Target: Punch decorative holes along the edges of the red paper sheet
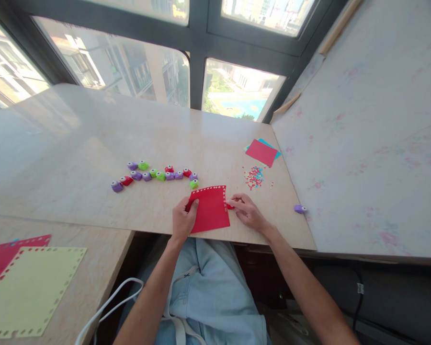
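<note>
My left hand (184, 218) grips the left edge of a red sheet of paper (211, 211), thumb on top. Small punched holes run along the sheet's top edge and down the upper part of its right edge. At that right edge my right hand (249, 211) is closed on a small red craft punch (230, 206), mostly covered by the fingers. Beyond the sheet lies a green craft punch (194, 183), the closest of a row of purple, green and red punches (160, 176).
Punched-out confetti (255, 177) lies right of the sheet, with red and blue paper (261, 152) behind it. A purple punch (300, 209) rests by the wall. Hole-edged yellow paper (36, 287) and red paper (0, 261) are on the lower left surface, near a white cable (109, 297).
</note>
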The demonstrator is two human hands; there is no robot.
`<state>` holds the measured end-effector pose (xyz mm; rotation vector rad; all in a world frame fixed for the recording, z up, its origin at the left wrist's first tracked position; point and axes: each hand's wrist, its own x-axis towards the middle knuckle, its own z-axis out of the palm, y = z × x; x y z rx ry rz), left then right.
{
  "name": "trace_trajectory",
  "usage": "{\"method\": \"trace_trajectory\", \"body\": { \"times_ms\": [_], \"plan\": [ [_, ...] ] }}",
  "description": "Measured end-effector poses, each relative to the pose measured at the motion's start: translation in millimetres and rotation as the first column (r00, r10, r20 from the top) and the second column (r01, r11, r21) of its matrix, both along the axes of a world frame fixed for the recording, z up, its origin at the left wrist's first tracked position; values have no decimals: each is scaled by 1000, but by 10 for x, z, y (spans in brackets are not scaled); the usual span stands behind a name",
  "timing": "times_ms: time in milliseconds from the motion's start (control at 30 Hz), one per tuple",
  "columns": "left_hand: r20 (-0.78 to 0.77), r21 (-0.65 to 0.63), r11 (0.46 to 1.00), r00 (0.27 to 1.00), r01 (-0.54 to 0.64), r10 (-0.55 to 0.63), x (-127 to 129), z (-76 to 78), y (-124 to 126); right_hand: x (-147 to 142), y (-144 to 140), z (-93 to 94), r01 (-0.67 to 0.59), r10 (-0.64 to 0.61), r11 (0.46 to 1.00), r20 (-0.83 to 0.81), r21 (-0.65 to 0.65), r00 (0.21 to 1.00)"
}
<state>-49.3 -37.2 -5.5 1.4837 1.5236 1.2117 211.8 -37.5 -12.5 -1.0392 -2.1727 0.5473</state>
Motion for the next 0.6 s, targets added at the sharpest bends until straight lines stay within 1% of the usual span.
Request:
{"method": "trace_trajectory", "body": {
  "times_ms": [67, 133, 267, 367, 533, 600],
  "plan": [
    [9, 9, 1000, 1000, 1, -1, 2, 13, 0, 10, -11, 8, -7, 7, 1000, 12, -2, 1000],
    [15, 10, 1000, 1000, 2, -2, 3, 25, -1, 27, -35, 8, 13, -13, 1000, 19, -2, 1000],
    [7, 6, 1000, 1000, 0, 0, 3, 30, -5, 74, -83, -4, 110, -109, 994, 19, -25, 994],
    [8, -6, 1000, 1000, 2, -2, 4, 21, -7, 89, -94, -2, 150, -149, 987, 20, -57, 989],
    [8, -25, 1000, 1000, -1, 1, 3, -1, 2, 57, -72, -3, 209, -212, 977, 106, 42, 972],
    [3, -24, 1000, 1000, -9, 9, 4, -9, 10, 45, -66, -6, 229, -233, 972, 110, 49, 966]
  ]
}}
